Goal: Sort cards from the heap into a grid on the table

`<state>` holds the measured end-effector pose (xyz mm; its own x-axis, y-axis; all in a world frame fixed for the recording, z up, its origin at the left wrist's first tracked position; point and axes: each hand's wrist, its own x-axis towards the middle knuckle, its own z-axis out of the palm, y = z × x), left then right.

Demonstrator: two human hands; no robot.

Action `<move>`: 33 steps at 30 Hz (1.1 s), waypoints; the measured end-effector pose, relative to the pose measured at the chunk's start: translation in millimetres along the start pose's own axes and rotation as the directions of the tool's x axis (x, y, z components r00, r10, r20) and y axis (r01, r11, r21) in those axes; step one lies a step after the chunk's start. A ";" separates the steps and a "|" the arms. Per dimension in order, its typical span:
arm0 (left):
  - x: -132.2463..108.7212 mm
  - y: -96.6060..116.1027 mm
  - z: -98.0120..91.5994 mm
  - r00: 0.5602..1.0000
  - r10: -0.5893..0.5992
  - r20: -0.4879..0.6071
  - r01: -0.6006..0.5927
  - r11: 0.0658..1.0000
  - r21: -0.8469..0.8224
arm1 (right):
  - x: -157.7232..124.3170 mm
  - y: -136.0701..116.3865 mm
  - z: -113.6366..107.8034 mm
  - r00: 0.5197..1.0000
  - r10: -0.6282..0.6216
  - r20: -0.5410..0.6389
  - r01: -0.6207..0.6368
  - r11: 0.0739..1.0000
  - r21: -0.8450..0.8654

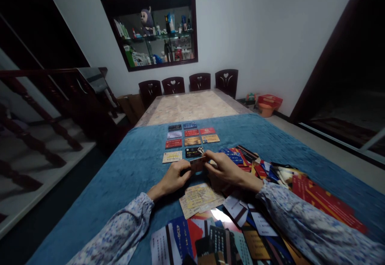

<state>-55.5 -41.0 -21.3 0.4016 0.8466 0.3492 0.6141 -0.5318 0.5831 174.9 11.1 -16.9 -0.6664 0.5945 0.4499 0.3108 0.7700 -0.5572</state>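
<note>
Between my two hands a small card (197,163) is held tilted over the blue cloth. My left hand (174,178) pinches its left end, and my right hand (224,169) grips the right end. Just beyond lies a black VIP card (194,152), with a cream card (172,157) to its left. Farther back, more cards lie in rows, among them a red card (173,142), a gold card (192,141) and an orange-and-blue card (211,138). Below my hands are yellowish cards (200,198) overlapping each other. What is printed on the held card is too dark to read.
A loose heap of cards (255,241) spreads along the near edge, and another pile with red cards (319,197) lies by my right forearm. The blue cloth (126,181) covers the near part of the marble-topped table (192,106). Several dark chairs (200,82) stand at the far end.
</note>
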 end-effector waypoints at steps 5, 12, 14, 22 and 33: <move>-0.6 6.6 -6.2 0.996 0.029 -0.090 -0.031 0.999 -0.025 | -1.5 4.1 4.9 0.985 -0.163 -0.056 0.147 0.964 -0.224; -1.2 17.4 -5.5 0.977 0.089 -0.192 -0.085 0.996 0.031 | -2.0 6.2 9.2 0.957 -0.291 0.001 0.260 0.854 -0.451; -0.7 18.0 -3.2 0.974 0.085 -0.209 -0.077 0.996 0.047 | -1.8 6.0 11.0 0.961 -0.277 0.024 0.256 0.848 -0.463; -2.0 11.8 -0.1 0.954 0.129 -0.270 -0.109 0.990 0.089 | -2.3 5.5 17.2 0.977 -0.151 0.152 0.202 0.883 -0.424; -4.6 -1.3 1.3 0.971 0.141 -0.194 -0.123 0.987 0.103 | -4.9 8.2 18.7 0.985 -0.146 0.093 0.173 0.875 -0.451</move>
<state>-57.2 -44.2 -24.6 0.3447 0.7505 0.5639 0.6269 -0.6312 0.4568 168.0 10.2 -36.7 -0.7649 0.4514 0.4595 0.4630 0.8813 -0.0951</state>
